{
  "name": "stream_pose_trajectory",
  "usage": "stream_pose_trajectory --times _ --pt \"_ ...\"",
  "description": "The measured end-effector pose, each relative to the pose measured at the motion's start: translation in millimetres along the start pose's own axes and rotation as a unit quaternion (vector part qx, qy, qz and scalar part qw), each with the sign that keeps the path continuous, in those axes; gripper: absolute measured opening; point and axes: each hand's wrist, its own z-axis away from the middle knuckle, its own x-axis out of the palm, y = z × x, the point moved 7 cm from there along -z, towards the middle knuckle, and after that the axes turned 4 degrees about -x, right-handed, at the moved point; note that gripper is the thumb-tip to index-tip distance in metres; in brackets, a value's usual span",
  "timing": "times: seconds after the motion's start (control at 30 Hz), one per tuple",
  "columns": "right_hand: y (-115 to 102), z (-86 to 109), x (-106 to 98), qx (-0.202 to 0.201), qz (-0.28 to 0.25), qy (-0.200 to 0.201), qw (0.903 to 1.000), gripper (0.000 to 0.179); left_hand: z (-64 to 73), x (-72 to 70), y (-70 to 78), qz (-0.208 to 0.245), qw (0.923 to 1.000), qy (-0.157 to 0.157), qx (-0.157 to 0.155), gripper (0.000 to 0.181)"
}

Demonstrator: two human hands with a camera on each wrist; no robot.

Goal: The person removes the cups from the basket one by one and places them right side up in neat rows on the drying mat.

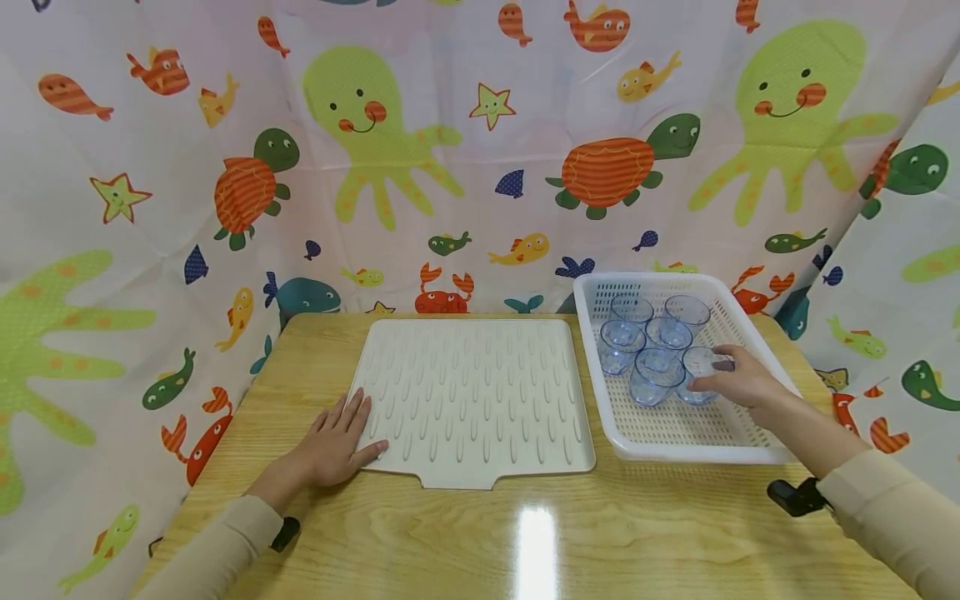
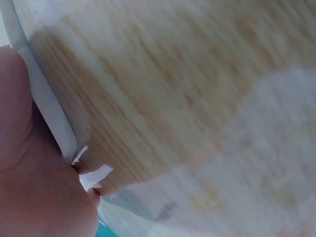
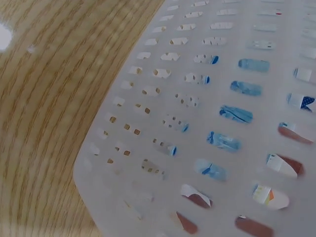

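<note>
Six clear, bluish glasses (image 1: 658, 371) are grouped in the white perforated basket (image 1: 693, 453), which sits on the right of your wooden tabletop (image 1: 420, 542). Your right hand (image 1: 741, 382) reaches in over the basket, thumb and fingers pinching the rim of the front-right glass (image 1: 696, 393), just beside its neighbours. Your left hand (image 1: 332, 446) rests at the left edge of the white ridged tray (image 1: 457, 400), fingers extended and holding nothing, the thumb lying over the tray. That tray lies flat just left of the basket, its tab toward you. Behind everything hangs a curtain (image 1: 465, 108) printed with sea animals. Your right wrist view shows mostly the basket's slotted wall, with bits of your hand visible through the slots.
</note>
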Motion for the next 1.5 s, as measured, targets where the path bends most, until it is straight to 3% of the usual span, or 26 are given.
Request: stream_pose_trajectory --times 0.57,0.77,1.1,1.5 --pt "-10 11.1 12 -0.002 0.037 -0.019 0.9991 0.104 4.3 -7.0 6.6 0.006 1.0000 0.001 0.002 0.101" --pt "-8 16.1 14 -0.013 0.046 -0.027 0.9985 0.102 1.0 -1.2 2.4 0.001 1.0000 -0.005 -0.001 0.101" --pt "-8 24.6 12 -0.030 0.005 -0.033 0.9990 0.103 0.9 -1.1 3.3 0.000 0.9999 -0.014 -0.001 0.100" --pt "-20 37.3 9 -0.076 -0.021 0.000 0.9969 0.101 1.0 -2.1 4.4 -0.005 0.9999 -0.014 0.000 0.100"
